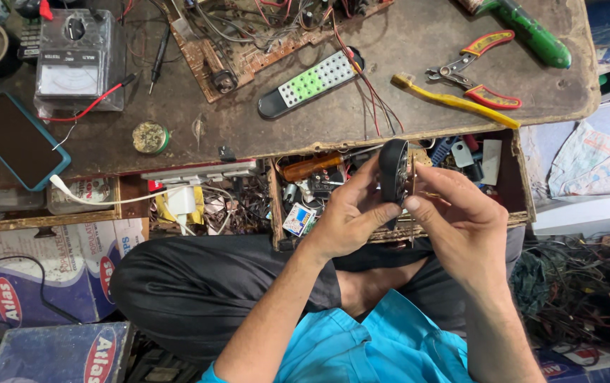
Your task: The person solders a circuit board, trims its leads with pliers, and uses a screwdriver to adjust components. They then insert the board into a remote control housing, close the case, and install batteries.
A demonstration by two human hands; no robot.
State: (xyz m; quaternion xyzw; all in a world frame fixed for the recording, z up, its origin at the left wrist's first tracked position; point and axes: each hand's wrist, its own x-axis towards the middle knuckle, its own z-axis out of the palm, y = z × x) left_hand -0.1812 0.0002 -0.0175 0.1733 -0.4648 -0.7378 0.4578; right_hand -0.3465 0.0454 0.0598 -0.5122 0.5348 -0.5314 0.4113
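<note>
Held item: one small black round part, gripped between both hands above the lap. Left hand curled around its lower left edge, thumb pressed against the rim. Right hand closed on its right side, fingertips pinching a thin brass-coloured piece attached to it.

Packages and labels: two cardboard boxes, white and blue with red oval labels, one well left of the left hand, one below it near the knee.

Containers: one open wooden drawer directly behind the hands, holding an orange-handled screwdriver, wires and small mixed parts too jumbled to count. One small round tin up and left of the left hand.

On the tabletop beyond the hands: one remote control with green and white buttons; one circuit board; one analogue meter; one phone in a teal case, far left; one pair of red-handled pliers; one yellow toothbrush; one green-handled tool, above the right hand.
</note>
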